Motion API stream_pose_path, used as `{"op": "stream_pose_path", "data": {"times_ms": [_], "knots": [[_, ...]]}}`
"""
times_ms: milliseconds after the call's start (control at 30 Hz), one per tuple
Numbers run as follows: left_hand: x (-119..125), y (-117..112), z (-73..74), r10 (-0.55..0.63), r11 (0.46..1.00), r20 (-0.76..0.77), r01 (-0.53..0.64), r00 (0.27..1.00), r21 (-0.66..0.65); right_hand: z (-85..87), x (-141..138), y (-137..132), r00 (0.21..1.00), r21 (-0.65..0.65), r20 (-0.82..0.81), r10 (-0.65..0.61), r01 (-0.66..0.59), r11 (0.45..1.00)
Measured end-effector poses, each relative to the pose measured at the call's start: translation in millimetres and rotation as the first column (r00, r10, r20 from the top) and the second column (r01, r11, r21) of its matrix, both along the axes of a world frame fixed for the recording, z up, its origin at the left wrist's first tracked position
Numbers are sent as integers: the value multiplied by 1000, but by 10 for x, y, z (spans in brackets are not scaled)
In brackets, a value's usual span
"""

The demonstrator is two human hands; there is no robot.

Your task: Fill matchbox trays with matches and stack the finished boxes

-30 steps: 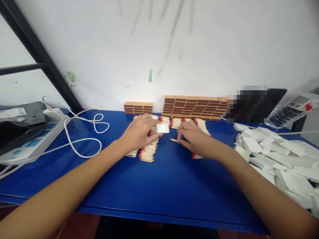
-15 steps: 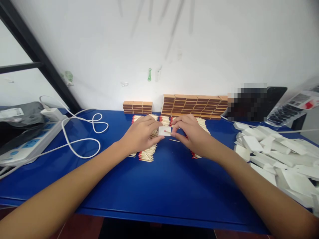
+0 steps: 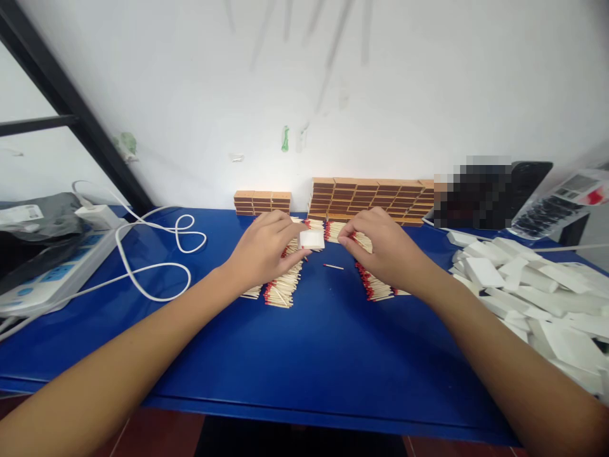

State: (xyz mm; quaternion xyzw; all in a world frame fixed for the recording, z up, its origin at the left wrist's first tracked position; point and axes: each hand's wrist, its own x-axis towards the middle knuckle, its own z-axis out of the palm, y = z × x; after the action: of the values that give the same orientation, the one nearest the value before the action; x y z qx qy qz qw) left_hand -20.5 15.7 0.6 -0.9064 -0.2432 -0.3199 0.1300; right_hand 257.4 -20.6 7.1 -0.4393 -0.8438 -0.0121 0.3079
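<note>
My left hand pinches a small white matchbox tray between thumb and fingers, its open side facing me. A matchstick seems to lie along the tray's lower edge. Over the right-hand matches, my right hand has its fingers curled together; whether a match is between the tips I cannot make out. One loose red-tipped match lies on the blue table between the hands. More matches are heaped beneath my left hand, partly hidden by it.
Stacked matchboxes line the wall, with a smaller stack to their left. White trays are piled at right, below a dark phone and a clear plastic package. A power strip and white cable lie left.
My right hand has drawn away from the tray to the right, leaving the match it held at the tray. My left hand has raised and tilted the tray slightly.
</note>
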Motion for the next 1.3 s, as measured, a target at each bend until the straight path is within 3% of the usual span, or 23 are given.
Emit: {"op": "stream_pose_path", "data": {"times_ms": [167,300,433,700,1300], "knots": [[-38,50,37,129,992,67,-128,989,-23,-39,56,3,986,-271,166,1,44,962],[-41,53,53,147,988,77,-144,986,-49,-119,11,-12,969,-349,245,-1,89,933],[-36,37,56,151,987,75,-147,986,-64,-198,19,38,963,-300,270,8,76,951],[-22,41,33,155,987,76,-151,985,-59,-261,90,241,932,-55,304,-199,226,973],[-5,1,66,126,991,83,-122,989,-52,-398,151,376,959,-69,254,-127,149,986]]}}
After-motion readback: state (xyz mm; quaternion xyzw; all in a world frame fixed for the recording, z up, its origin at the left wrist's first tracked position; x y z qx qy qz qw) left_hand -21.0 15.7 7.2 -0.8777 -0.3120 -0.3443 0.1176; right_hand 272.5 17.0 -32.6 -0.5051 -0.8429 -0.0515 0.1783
